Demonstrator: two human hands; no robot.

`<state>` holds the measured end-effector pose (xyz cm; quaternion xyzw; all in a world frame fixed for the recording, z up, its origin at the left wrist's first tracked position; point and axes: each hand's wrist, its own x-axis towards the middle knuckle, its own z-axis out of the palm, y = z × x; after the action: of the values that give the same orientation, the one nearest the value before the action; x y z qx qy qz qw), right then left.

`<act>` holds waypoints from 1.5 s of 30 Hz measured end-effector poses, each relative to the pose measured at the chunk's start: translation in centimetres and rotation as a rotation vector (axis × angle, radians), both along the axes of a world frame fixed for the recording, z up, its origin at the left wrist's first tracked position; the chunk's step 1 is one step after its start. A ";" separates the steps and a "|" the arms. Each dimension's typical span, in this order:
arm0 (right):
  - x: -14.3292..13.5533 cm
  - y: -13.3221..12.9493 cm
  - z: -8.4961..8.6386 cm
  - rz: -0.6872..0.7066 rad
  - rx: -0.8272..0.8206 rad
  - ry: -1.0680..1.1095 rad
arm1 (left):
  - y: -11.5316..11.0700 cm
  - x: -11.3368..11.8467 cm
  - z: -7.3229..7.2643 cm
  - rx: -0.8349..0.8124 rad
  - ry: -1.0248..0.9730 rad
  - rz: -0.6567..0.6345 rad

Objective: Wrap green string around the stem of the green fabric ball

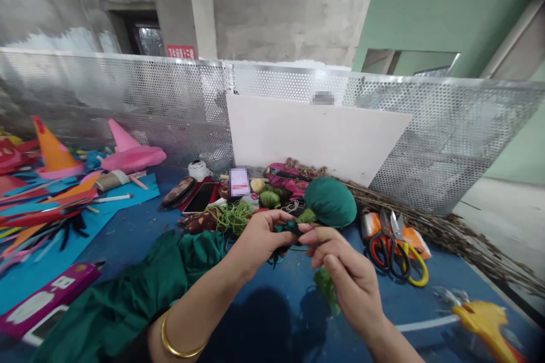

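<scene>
My left hand [264, 238] is closed, pinching a bunch of dark green cloth [286, 230] between thumb and fingertips. Just past it is a round, stuffed dark green cloth ball [330, 202], with a lighter green piece [307, 215] at its near end. My right hand [347, 266] has curled fingers, and its index fingertip meets the bunched cloth; anything pinched there is too small to make out. Below the right hand hangs or lies a green leafy piece [327, 288], partly covered. A length of green cloth [140, 283] spreads beside my left forearm.
Scissors [394, 249] lie right of the ball, and a yellow glue gun [483, 323] nearer. Green yarn [233, 216], a phone [200, 198] and dry stalks [409, 210] sit at the back. Felt strips [46, 210] cover the left. A white board [315, 133] leans behind.
</scene>
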<state>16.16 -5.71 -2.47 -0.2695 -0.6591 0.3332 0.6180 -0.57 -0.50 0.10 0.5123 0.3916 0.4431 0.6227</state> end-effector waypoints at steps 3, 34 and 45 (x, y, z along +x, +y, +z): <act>-1.0 0.3 -0.3 0.214 -0.226 0.376 | -0.3 0.4 -0.3 -0.013 0.072 -0.042; -2.9 1.6 -1.5 -0.100 -0.757 0.739 | -1.0 1.2 -0.7 0.266 0.308 0.076; -3.8 1.8 -2.9 -0.258 -0.636 0.659 | -0.6 0.9 -0.7 0.137 0.245 0.044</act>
<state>12.39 -3.90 -5.33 -0.4050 -0.2545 0.5070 0.7171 0.38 -1.09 -0.58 0.5951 0.4449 0.4163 0.5240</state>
